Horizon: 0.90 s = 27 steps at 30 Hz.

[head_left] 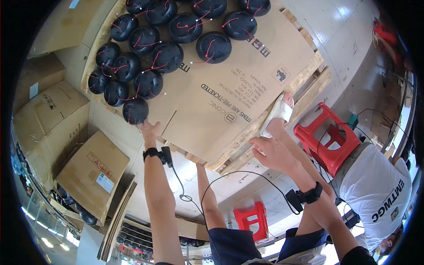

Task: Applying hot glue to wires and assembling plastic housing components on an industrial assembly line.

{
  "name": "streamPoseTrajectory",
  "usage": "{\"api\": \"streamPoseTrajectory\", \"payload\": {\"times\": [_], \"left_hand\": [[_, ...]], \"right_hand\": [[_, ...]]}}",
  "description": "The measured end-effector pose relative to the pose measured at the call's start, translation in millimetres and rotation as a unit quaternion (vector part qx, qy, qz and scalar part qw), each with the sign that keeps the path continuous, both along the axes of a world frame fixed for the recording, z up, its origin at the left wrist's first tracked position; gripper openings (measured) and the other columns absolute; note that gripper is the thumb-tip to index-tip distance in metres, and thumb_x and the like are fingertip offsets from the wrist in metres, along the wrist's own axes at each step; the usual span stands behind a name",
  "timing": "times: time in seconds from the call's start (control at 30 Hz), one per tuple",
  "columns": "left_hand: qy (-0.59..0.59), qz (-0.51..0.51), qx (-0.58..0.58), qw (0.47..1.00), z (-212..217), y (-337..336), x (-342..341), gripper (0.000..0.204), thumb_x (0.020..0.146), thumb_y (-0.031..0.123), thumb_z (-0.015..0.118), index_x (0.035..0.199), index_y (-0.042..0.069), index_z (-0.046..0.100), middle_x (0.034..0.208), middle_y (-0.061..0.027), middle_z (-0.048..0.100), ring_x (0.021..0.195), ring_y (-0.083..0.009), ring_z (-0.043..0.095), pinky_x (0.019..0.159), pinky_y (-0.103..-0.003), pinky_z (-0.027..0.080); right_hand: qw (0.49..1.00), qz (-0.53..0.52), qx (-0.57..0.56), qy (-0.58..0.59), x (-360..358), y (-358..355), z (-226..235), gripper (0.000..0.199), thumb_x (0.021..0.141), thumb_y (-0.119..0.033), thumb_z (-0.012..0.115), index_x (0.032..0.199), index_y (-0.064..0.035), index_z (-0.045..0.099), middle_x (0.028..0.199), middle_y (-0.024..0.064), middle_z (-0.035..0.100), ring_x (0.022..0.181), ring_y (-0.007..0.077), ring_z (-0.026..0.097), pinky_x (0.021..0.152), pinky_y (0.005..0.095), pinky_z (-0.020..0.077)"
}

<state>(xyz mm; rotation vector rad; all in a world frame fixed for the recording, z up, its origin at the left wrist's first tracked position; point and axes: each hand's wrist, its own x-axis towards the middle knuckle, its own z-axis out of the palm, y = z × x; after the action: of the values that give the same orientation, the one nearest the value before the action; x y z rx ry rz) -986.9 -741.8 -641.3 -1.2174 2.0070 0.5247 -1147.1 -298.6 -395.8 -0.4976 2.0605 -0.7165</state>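
Note:
My left hand is at the near left edge of a cardboard sheet, its fingers apart and their tips at the lower rim of a black domed piece. Whether they touch it is hard to see. Several more such pieces, such as one black domed piece with a thin red wire and small white connector, stand in rows over the sheet's far left part. My right hand hovers by my lower leg near the sheet's right edge, fingers loosely bent with gaps between them and nothing visible in it.
The sheet lies on a wooden pallet. My foot in a white slipper rests on its right edge. Red stools stand at right and below. Cartons are stacked left. A person in a white shirt is at lower right. Wrist-strap cables hang between my arms.

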Motion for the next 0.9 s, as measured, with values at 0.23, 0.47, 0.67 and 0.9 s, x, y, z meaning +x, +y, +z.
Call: {"api": "streamPoseTrajectory", "payload": {"times": [0.23, 0.47, 0.67, 0.9], "left_hand": [[0.106, -0.155, 0.176, 0.966, 69.5, 50.5, 52.6, 0.039, 0.091, 0.035, 0.057, 0.102, -0.002, 0.061, 0.112, -0.0274, 0.062, 0.111, -0.0429, 0.058, 0.094, -0.05, 0.047], [0.063, -0.334, 0.376, 0.862, 254.1, 198.4, 91.5, 0.028, 0.089, 0.024, 0.062, 0.113, 0.01, 0.066, 0.093, -0.022, 0.071, 0.087, -0.0359, 0.07, 0.08, -0.044, 0.056], [0.091, -0.573, 0.449, 0.679, 409.5, 265.9, -18.0, 0.033, 0.088, 0.019, 0.061, 0.119, 0.008, 0.065, 0.103, -0.0192, 0.072, 0.097, -0.0329, 0.07, 0.085, -0.041, 0.055], [0.024, -0.55, 0.167, 0.818, 357.3, 21.1, -33.2, 0.03, 0.084, 0.026, 0.062, 0.104, 0.007, 0.073, 0.109, -0.0199, 0.071, 0.107, -0.0342, 0.067, 0.09, -0.044, 0.052]], "right_hand": [[0.995, 0.053, 0.081, -0.004, -20.9, -9.1, 44.6, 0.02, 0.094, -0.016, 0.06, 0.109, -0.0038, 0.062, 0.088, 0.015, 0.072, 0.074, 0.03, 0.07, 0.068, 0.0382, 0.0559], [0.861, -0.496, 0.008, -0.11, 77.0, 57.1, -12.9, 0.02, 0.094, -0.022, 0.062, 0.106, -0.0062, 0.066, 0.088, 0.0081, 0.07, 0.071, 0.0194, 0.069, 0.068, 0.0356, 0.0559], [0.906, -0.385, -0.139, 0.109, 96.8, 116.0, 115.0, 0.02, 0.089, -0.02, 0.057, 0.1, -0.0046, 0.064, 0.083, 0.0108, 0.069, 0.082, 0.0265, 0.069, 0.07, 0.0419, 0.0528], [0.812, -0.474, -0.046, 0.338, 220.0, 102.0, 378.5, 0.029, 0.091, -0.024, 0.059, 0.113, -0.0065, 0.065, 0.095, 0.0172, 0.071, 0.087, 0.0341, 0.069, 0.078, 0.0442, 0.0538]]}}
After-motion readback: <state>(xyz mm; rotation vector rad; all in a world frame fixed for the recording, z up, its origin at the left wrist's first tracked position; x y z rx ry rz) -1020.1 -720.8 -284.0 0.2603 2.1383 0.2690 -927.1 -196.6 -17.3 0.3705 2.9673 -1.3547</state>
